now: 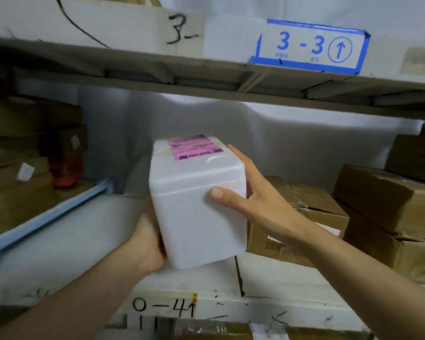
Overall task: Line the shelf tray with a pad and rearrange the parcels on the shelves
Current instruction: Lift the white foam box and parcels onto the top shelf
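I see my left hand [147, 241] and right hand [250, 192] gripping a blocky white styrofoam box [196, 204] (pink label [195, 146] on top) above the white shelf [59, 246]; creased cardboard boxes [304, 217] sit right.

Foam box [196, 200] held between two hands over the middle of the shelf [66, 244]

The left hand [149, 241] lies against the box's left side and the right hand [245, 190] against its right; cardboard boxes [304, 217] stand at the shelf's right end; a stack of parcels [17, 168] fills its left end, a tray [47, 217] before them; a label [312, 46] sits on the upper shelf's front edge.
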{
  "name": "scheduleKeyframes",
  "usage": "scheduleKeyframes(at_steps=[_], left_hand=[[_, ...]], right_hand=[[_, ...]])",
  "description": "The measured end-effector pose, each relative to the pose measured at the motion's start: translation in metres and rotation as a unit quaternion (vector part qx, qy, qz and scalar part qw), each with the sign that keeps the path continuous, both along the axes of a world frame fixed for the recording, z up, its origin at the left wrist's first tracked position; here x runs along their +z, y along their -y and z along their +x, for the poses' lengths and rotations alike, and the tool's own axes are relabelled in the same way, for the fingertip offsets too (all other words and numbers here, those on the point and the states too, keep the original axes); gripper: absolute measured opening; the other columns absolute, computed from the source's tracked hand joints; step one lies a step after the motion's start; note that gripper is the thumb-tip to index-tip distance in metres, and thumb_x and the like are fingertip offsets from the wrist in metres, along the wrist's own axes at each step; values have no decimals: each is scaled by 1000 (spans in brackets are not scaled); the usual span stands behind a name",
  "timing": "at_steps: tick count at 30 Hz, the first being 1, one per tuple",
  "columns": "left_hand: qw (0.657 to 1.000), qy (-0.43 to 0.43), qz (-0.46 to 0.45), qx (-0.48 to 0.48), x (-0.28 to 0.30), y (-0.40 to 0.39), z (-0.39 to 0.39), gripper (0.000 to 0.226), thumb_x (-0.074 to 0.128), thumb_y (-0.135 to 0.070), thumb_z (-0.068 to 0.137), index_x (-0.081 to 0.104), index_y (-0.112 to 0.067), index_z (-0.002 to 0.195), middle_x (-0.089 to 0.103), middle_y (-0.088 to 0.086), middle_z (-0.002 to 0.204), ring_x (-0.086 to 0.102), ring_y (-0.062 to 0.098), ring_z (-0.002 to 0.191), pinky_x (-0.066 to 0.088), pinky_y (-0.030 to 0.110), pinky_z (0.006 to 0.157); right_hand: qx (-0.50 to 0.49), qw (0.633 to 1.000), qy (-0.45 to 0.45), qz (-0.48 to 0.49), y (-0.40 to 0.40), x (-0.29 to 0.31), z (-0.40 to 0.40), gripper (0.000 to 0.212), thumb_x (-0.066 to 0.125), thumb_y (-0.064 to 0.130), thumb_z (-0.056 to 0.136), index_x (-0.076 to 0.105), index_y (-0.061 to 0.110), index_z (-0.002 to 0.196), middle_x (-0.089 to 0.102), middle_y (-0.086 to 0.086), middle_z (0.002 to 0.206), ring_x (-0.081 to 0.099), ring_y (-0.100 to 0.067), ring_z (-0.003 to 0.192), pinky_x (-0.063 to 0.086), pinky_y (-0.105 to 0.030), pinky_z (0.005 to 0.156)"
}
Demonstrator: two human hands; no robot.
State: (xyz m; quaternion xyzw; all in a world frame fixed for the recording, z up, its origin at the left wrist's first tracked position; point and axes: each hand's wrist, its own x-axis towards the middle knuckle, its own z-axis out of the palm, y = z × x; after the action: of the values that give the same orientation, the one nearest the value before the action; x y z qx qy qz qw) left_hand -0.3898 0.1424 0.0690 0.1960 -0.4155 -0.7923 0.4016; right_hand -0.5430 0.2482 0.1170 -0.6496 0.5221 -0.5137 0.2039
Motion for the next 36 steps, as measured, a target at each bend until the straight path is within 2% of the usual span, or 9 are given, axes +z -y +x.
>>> scheduleKeyframes(at_steps=[5,9,16,21,25,28,31,35,36], left_hand=[[996,-3,-12,90,8,-69,52,68,37,-80,86,76,-29,108,76,15,105,74,38,90,55,55,86],[985,2,-49,165,20,-120,94,65,32,-77,87,77,-31,98,78,13,89,75,34,70,60,45,64],[932,-12,-193,306,62,-174,164,63,35,-77,84,59,-38,127,77,8,104,75,34,91,59,59,78],[904,-4,-304,300,119,-182,184,62,34,-77,88,53,-39,134,74,7,114,73,32,99,58,58,82],[879,44,-365,303,175,-175,174,59,30,-72,93,58,-37,131,75,2,112,73,24,101,57,52,89],[851,61,-435,288,218,-171,158,57,24,-63,100,64,-32,126,75,-1,111,72,19,101,57,44,92],[818,100,-492,280,256,-163,142,59,20,-63,100,67,-32,119,75,-4,107,71,12,97,58,34,85],[795,129,-549,224,292,-143,123,56,16,-65,99,65,-36,99,71,-12,87,69,-4,70,55,13,57],[789,133,-559,218,299,-135,119,53,21,-65,99,65,-35,98,71,-13,88,69,-4,72,55,13,60]], right_hand=[[27,997,-20,-65,-35,11,42,103,85,54,67,22,52,149,57,29,129,63,-2,116,58,-29,90],[96,992,0,-86,-60,21,76,92,89,41,67,33,52,139,62,23,122,66,-10,114,60,-36,89],[156,971,14,-180,-97,58,133,83,87,32,66,38,43,133,64,26,115,66,-1,109,57,-19,80],[148,947,30,-283,-114,96,155,84,86,28,70,34,42,135,63,35,112,65,5,107,55,-14,78],[91,927,84,-354,-116,133,158,89,80,46,63,45,18,140,67,4,124,68,-4,106,55,-17,78],[46,912,103,-394,-111,166,151,85,81,49,65,49,16,136,68,0,123,70,-7,103,57,-19,75],[-7,902,95,-421,-102,197,138,81,87,50,69,49,22,135,67,5,122,69,-5,102,59,-23,78],[-86,905,96,-406,-75,232,112,81,86,59,66,52,25,131,68,8,118,69,-4,99,61,-29,79],[-104,908,90,-396,-66,241,105,84,85,63,63,53,24,131,69,7,117,70,-6,99,62,-33,80]])
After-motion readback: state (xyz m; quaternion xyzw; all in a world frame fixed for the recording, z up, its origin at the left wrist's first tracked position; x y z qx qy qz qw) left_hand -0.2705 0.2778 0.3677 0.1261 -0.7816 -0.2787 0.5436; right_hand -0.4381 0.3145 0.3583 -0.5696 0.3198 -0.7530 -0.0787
